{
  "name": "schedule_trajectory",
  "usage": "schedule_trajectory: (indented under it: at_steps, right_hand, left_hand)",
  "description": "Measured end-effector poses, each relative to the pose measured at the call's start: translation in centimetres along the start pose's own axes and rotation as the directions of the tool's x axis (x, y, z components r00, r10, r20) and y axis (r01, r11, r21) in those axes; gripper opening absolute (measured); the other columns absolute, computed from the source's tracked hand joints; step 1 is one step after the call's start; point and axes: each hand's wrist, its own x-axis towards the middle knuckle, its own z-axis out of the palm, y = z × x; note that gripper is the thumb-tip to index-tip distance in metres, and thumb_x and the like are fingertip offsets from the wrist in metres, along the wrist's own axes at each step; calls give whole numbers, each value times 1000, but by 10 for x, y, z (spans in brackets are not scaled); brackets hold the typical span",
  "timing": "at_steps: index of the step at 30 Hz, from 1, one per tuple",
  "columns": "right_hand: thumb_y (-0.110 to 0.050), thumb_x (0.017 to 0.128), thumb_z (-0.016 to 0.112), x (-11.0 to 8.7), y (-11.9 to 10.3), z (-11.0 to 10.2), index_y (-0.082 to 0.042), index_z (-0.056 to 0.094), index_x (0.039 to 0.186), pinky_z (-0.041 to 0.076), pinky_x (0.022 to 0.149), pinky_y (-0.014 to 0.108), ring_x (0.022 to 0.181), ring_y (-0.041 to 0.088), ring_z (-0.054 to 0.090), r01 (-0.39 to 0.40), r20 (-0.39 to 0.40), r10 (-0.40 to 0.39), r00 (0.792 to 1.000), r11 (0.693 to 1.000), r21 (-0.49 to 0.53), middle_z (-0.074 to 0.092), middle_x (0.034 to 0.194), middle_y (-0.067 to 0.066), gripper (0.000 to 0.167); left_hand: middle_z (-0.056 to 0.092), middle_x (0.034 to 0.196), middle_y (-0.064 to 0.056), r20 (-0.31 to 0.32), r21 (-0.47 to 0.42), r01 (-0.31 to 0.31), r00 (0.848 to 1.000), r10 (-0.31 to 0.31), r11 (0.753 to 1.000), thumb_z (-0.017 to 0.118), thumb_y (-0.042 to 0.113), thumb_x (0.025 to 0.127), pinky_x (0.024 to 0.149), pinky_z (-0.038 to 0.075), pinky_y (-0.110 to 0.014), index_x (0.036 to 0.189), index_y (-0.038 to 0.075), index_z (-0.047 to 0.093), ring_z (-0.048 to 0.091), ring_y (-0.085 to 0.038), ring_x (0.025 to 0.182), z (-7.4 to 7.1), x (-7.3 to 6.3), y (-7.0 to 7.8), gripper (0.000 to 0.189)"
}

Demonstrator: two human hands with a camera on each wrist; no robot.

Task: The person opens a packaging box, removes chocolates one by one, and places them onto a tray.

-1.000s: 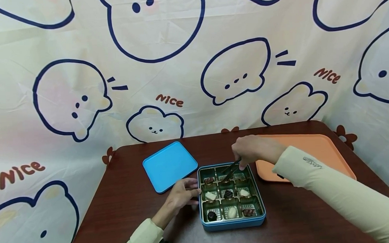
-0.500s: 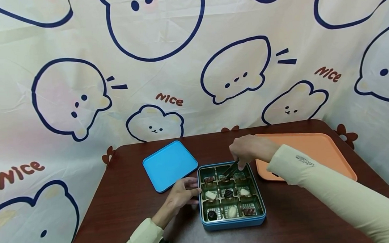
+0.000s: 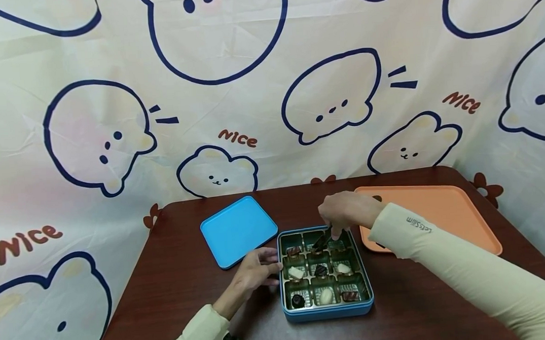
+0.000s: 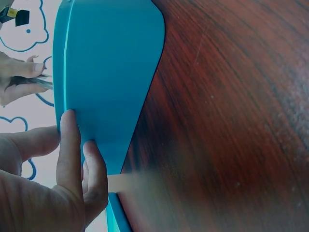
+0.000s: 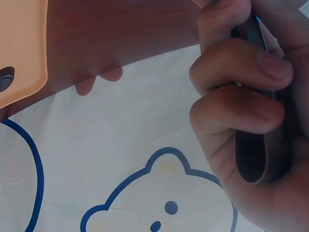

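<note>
A blue tin (image 3: 326, 312) on the table holds a gold insert with nine-like rows of compartments, several with dark, brown or white chocolates (image 3: 325, 296). My left hand (image 3: 254, 272) touches the tin's left side, fingers mostly straight on the wall and thumb at the rim. In the right wrist view, the fingers of my right hand (image 5: 241, 87) curl round dark metal tongs (image 5: 252, 154). The head view has these tongs reaching down into the back middle compartment. Whether their tips hold a chocolate is too small and dark to tell.
A blue lid-like tray (image 3: 238, 232) lies behind and left of the tin. To the right sits an orange tray (image 3: 438, 208) bearing a dark round piece (image 3: 378, 198), partly covered by my right arm. A printed cloth (image 3: 260, 99) hangs behind the table (image 3: 410, 296).
My right hand has shifted slightly left and lower with the tongs over the back row. A dark piece on the orange tray has come into sight. My left hand stays put.
</note>
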Motion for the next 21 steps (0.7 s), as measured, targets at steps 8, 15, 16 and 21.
schedule_trajectory:
  at_steps: [8,15,16,21]
  right_hand:
    - [-25,86,80,2,-2,1,-15,76,98,60,75,37,69,17,69,1,8,-1,1000,1000,8,65,75,-4,16]
    - [-22,87,79,0,-3,3,-15,76,82,54,63,29,54,11,59,26,-12,-25,1000,1000,13,60,62,-4,9]
    - [-22,87,79,-1,-3,3,-14,75,79,51,59,27,51,10,56,31,-14,-31,999,999,18,57,58,-4,12]
    - [-20,89,77,-4,1,1,-12,75,74,43,54,24,48,11,53,53,-9,-53,999,997,54,54,53,-3,17]
  left_hand:
    - [57,128,-26,4,3,1,1000,-1,1000,66,4,94,66,63,-39,138,-10,48,68,-23,97,0,2,0,49]
    - [57,129,-27,1,2,7,1000,-7,1000,66,3,95,67,63,-39,138,-10,48,68,-24,98,0,2,-1,49]
    - [57,129,-27,0,1,7,1000,-7,1000,66,3,95,67,63,-39,138,-10,48,68,-24,98,0,2,-1,49]
    - [57,129,-27,-2,6,3,1000,-3,1000,66,4,95,67,63,-40,138,-10,48,68,-24,98,0,2,-2,49]
